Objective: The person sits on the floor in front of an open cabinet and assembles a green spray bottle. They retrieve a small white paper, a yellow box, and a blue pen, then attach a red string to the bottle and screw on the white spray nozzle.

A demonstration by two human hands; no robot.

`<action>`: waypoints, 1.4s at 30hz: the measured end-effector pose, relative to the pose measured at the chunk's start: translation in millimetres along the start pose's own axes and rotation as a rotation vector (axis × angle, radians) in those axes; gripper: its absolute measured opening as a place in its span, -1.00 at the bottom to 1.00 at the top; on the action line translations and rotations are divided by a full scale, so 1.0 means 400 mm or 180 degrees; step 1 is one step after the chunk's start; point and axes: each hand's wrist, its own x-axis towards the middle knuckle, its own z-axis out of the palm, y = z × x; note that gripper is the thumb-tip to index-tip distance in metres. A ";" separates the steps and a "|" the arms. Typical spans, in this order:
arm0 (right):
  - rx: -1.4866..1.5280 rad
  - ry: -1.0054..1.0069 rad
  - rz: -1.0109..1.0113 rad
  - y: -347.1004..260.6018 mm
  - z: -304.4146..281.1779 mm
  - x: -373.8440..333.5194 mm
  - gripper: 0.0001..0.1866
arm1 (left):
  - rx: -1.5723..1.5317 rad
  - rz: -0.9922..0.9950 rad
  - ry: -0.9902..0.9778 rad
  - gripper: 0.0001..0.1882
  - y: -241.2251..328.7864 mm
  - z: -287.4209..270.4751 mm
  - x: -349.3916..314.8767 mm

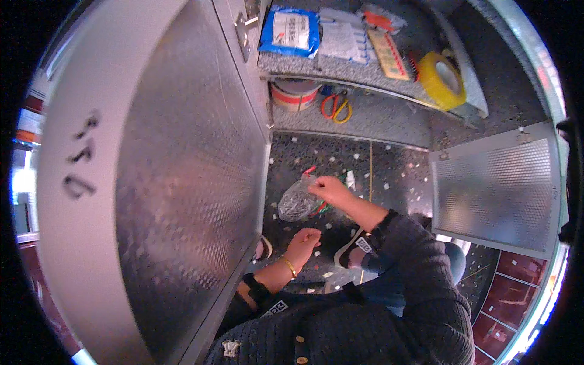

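Observation:
My right hand pinches the gathered top of a clear plastic bag, its fingers closed. The bag hangs low over the dark speckled floor and holds grey, shiny contents too small to name. My left hand is nearer to me and below the bag, apart from it. Its fingers are curled in, and nothing shows in them. Red and green bits peek out beside the bag, partly hidden by it. A small white piece lies just beyond my right wrist.
A large textured cabinet door stands open at my left, a smaller one at my right. The upper shelf holds a blue packet, white gloves and yellow tape. Below are red-and-white tape and scissors.

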 end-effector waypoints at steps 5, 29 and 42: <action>0.1623 -0.0020 0.0016 -0.238 -0.272 -0.106 -0.80 | -0.0202 0.0425 -0.0125 -0.84 -0.025 -0.004 0.014; 0.0148 -0.0406 -0.0364 -0.252 -0.108 -0.375 -0.89 | 0.2101 0.3933 0.0939 -0.50 0.154 0.050 -0.102; 0.2616 -0.0361 -0.0140 -0.205 -0.095 -0.433 -0.60 | -0.0979 0.1959 -0.1189 -0.71 0.186 0.128 -0.140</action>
